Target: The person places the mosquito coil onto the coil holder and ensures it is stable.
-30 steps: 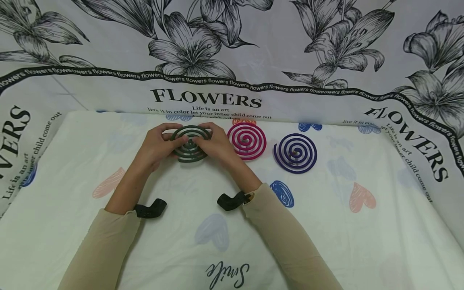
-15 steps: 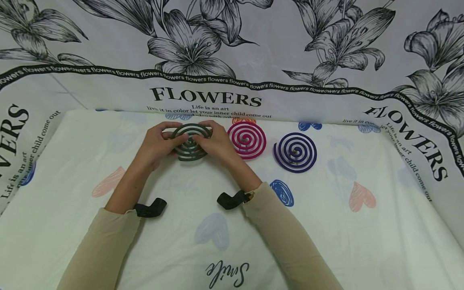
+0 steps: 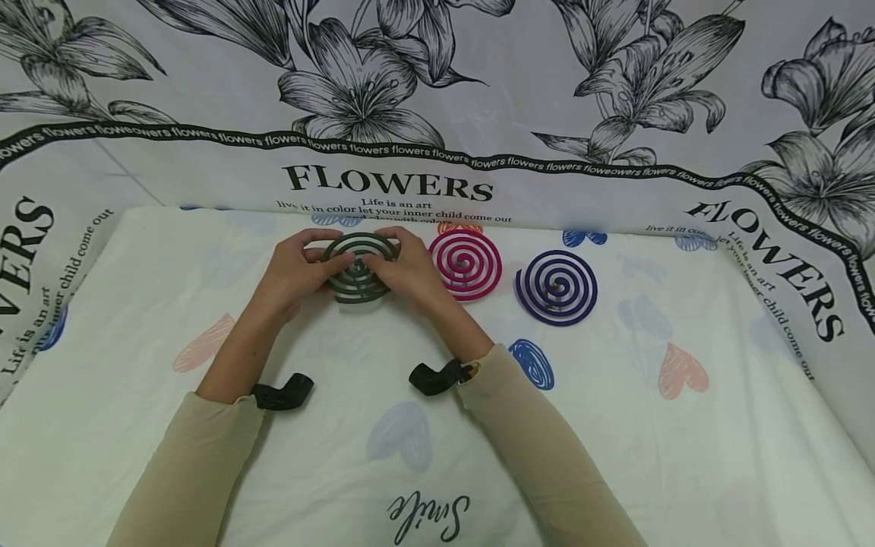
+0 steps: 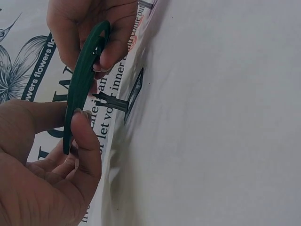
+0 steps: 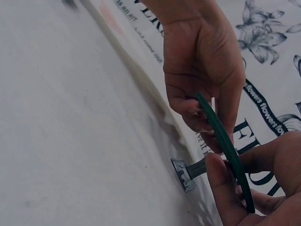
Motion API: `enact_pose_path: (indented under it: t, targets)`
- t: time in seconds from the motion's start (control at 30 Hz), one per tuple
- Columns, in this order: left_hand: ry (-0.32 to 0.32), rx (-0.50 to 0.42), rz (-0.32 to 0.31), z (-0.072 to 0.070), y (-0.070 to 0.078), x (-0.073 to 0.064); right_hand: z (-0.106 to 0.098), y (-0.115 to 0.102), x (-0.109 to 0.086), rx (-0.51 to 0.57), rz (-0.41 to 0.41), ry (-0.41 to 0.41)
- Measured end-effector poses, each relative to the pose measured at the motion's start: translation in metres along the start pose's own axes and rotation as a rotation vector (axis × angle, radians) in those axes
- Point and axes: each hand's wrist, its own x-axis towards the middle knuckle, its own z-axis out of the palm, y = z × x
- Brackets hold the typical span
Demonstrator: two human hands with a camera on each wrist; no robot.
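A green mosquito coil (image 3: 358, 292) is held nearly level between both hands in the head view. My left hand (image 3: 290, 273) pinches its left edge, thumb on top and fingers at the rim and beneath. From the right, my right hand (image 3: 413, 277) pinches the opposite edge the same way. Below the coil a small metal coil stand (image 4: 113, 101) rises from the cloth; in the right wrist view its flat base (image 5: 183, 175) shows. Whether the stand's tip touches the coil's centre, I cannot tell.
To the right are a pink mosquito coil (image 3: 466, 266) and a dark blue one (image 3: 557, 289), each apparently raised on a stand. White cloth with printed hearts (image 3: 683, 372) covers the surface. Behind hangs a sheet (image 3: 519, 114) printed with flowers.
Both hands keep their grip on the green coil with hardly any movement. A slight shift of the whole head view is the only other difference.
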Motion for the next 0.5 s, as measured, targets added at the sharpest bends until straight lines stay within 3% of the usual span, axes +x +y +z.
enact_pose_path:
  t: [0.5]
  targets:
    - [0.009, -0.007, 0.008, 0.0018, -0.0013, 0.0001, 0.0021, 0.0012, 0.0014, -0.012, 0.023, 0.007]
